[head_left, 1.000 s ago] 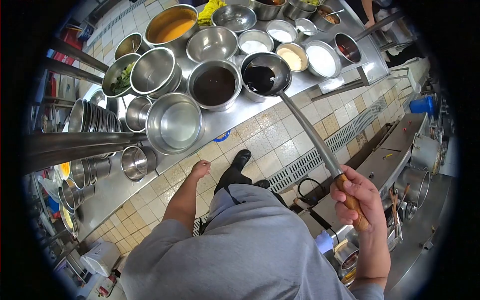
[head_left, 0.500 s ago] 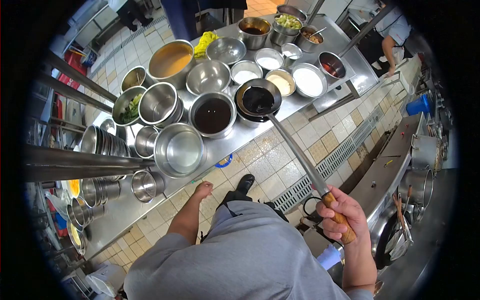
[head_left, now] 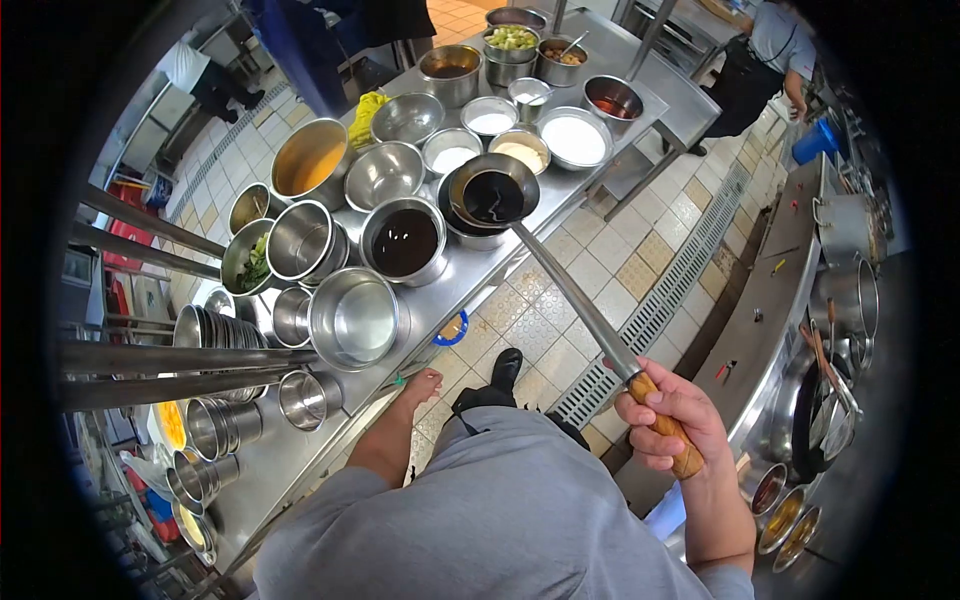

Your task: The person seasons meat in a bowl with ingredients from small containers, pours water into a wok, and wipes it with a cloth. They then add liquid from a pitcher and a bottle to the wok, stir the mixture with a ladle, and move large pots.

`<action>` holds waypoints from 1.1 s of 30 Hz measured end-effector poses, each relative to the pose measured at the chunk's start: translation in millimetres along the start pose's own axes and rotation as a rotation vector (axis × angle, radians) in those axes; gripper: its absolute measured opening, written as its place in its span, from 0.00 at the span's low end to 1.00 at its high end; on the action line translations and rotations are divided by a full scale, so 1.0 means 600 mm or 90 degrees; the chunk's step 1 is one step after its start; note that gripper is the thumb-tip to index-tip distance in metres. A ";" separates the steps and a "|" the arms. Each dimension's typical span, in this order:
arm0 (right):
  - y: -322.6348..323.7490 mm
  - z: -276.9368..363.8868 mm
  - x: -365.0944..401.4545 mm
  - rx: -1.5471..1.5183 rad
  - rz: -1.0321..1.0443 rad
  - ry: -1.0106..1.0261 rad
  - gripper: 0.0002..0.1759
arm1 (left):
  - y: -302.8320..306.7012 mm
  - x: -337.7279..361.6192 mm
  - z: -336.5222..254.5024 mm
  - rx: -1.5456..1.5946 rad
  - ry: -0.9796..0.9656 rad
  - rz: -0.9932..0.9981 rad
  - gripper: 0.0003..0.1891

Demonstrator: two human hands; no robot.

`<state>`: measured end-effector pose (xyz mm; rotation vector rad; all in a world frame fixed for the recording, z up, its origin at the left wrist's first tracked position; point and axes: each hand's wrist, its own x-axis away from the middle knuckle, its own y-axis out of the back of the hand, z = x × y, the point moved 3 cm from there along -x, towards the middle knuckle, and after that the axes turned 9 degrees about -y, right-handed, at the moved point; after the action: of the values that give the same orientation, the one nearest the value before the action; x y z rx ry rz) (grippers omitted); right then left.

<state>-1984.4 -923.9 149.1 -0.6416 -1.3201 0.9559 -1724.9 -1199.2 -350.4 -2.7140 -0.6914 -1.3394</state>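
My right hand (head_left: 672, 418) is closed around the wooden handle of a long metal ladle (head_left: 580, 300). The ladle's bowl (head_left: 494, 194) holds dark liquid and hangs over a steel pot whose rim shows around it. Beside it stands a pot of dark brown sauce (head_left: 404, 242). My left hand (head_left: 425, 385) is low by the table's front edge, its fingers curled; whether anything is in them is too small to tell. Nearest to it on the table are a pot of clear liquid (head_left: 353, 318) and a small steel pot (head_left: 305, 399).
Bowls of white powder (head_left: 575, 138), a pot of orange sauce (head_left: 310, 158) and stacked steel pots (head_left: 222, 425) stand on the steel table (head_left: 450, 290). A stove counter (head_left: 765, 300) with woks runs along the right. Two people (head_left: 765, 70) (head_left: 205, 80) are further off.
The view has shifted, so the table's pots sit further left. My right hand still holds the ladle, its bowl over the same pot. The person at the right back now shows more fully.
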 end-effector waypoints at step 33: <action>0.261 -0.964 0.761 -0.392 -0.574 0.925 0.07 | -0.297 0.204 0.073 -0.508 -0.167 0.401 0.16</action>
<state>-1462.0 -381.1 147.9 -0.8050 -0.3677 -0.6845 -1699.5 -983.5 -313.1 -3.2367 0.8502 -1.2568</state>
